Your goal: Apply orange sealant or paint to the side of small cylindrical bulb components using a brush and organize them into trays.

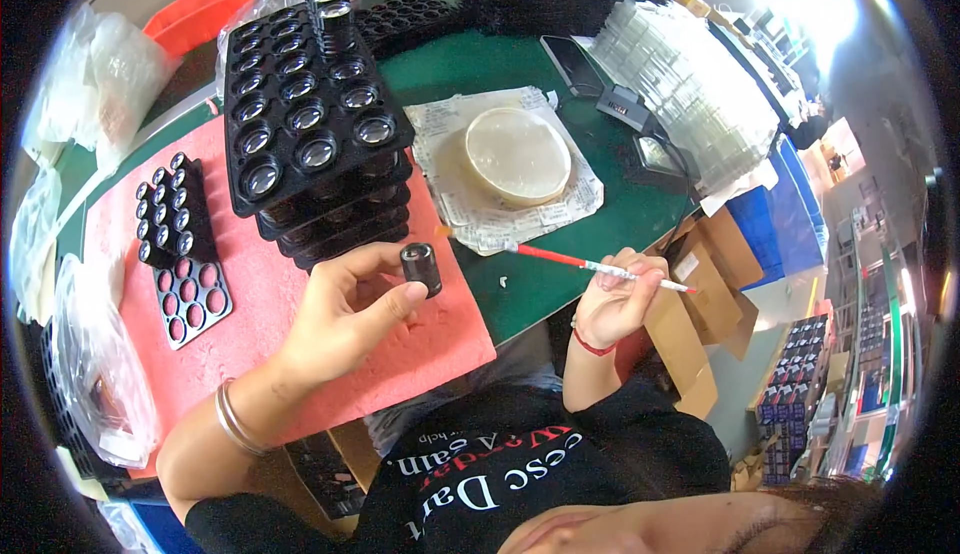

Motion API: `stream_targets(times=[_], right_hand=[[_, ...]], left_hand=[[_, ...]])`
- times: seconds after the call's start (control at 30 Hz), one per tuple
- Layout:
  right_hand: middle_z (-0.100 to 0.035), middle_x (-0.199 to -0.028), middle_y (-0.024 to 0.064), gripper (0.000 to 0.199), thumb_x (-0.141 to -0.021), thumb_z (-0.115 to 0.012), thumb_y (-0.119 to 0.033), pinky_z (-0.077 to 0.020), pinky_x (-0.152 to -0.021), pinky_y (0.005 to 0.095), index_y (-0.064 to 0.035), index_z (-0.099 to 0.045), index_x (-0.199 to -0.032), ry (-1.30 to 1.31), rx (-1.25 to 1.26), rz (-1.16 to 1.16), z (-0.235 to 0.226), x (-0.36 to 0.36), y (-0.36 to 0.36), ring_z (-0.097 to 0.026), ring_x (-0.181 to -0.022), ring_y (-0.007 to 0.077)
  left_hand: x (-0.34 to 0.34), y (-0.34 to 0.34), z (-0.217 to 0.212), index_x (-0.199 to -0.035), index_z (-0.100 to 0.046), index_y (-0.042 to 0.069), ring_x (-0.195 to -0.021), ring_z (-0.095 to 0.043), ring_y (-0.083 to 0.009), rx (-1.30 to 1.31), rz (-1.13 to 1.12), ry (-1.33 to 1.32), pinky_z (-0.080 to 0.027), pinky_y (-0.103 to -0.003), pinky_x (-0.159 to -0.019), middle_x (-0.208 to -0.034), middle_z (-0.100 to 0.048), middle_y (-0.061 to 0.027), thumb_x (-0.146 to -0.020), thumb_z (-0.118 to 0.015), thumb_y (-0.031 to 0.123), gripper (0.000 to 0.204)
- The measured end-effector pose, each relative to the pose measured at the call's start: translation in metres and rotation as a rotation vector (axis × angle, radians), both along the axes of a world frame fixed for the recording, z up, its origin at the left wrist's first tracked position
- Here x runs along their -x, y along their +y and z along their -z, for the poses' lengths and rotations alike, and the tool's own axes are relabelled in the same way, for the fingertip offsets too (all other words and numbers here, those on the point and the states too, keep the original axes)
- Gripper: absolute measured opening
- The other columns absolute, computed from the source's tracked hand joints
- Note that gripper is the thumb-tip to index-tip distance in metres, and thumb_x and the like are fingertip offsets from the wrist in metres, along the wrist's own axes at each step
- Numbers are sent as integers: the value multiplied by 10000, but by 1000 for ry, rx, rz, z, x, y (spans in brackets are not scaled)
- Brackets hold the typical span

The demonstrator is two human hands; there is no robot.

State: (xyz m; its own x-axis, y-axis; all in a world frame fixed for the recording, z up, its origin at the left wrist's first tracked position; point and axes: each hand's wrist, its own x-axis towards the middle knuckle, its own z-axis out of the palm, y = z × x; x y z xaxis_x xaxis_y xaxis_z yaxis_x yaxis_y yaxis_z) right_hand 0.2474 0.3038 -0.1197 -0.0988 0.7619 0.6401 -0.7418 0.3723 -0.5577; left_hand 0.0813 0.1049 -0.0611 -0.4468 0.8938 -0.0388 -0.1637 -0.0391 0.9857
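My left hand (345,309) holds a small black cylindrical lens barrel (422,267) between thumb and fingers, above the pink mat (250,304). My right hand (618,299) grips a thin red-and-white brush (590,265), its tip pointing left toward the barrel and ending a short way from it. Just beyond the left hand stands a stack of black trays (310,124) filled with round lenses. A shallow round dish (517,155) rests on crumpled white paper (470,209) behind the brush tip.
A small black tray (185,254) partly filled with barrels lies at the left on the mat. Clear plastic bags (90,364) line the left edge. Stacked clear trays (680,79), a phone (572,66), cardboard boxes (700,294) and an orange bin (205,9) surround the green table (560,244).
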Motion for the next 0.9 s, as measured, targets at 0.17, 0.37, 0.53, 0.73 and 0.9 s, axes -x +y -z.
stream_targets(times=[0.17,0.37,0.53,0.73,0.9], right_hand=[[-388,-568,23,280,-907,-420,-285,-305,-404,199,-51,-424,-754,125,124,-48,-2,-1,-2,-367,-473,100],[-424,-606,-3,257,-921,-400,-284,-292,-452,201,-86,-410,-757,16,18,-180,-1,-5,-2,-332,-493,78],[-420,-607,0,268,-915,-410,-293,-287,-454,201,-83,-404,-749,-37,-4,-116,-4,-2,-4,-333,-497,80],[-428,-623,4,271,-920,-397,-285,-300,-464,208,-77,-411,-747,-8,33,-79,-1,-2,-3,-340,-509,83],[-376,-556,12,274,-915,-406,-264,-303,-412,196,-48,-435,-749,31,67,3,-2,2,-3,-358,-469,89]], left_hand=[[-1,2,-2,-977,-536,-24,-662,-550,-64,25,-21,14,-461,-199,-576,-815,-570,-27,-794,-619,90,231],[-2,3,-2,-907,-526,-17,-619,-551,-63,89,-70,124,-457,-190,-533,-779,-554,-27,-784,-635,107,206],[-4,2,-4,-912,-525,-23,-622,-549,-64,101,-83,132,-460,-194,-534,-782,-557,-29,-790,-625,102,201],[0,0,-6,-1015,-527,-26,-652,-531,-61,41,3,77,-463,-205,-559,-865,-561,-38,-813,-579,68,229],[3,1,-1,-1069,-498,-24,-674,-527,-71,12,37,66,-472,-215,-589,-906,-546,-37,-830,-547,68,262]])
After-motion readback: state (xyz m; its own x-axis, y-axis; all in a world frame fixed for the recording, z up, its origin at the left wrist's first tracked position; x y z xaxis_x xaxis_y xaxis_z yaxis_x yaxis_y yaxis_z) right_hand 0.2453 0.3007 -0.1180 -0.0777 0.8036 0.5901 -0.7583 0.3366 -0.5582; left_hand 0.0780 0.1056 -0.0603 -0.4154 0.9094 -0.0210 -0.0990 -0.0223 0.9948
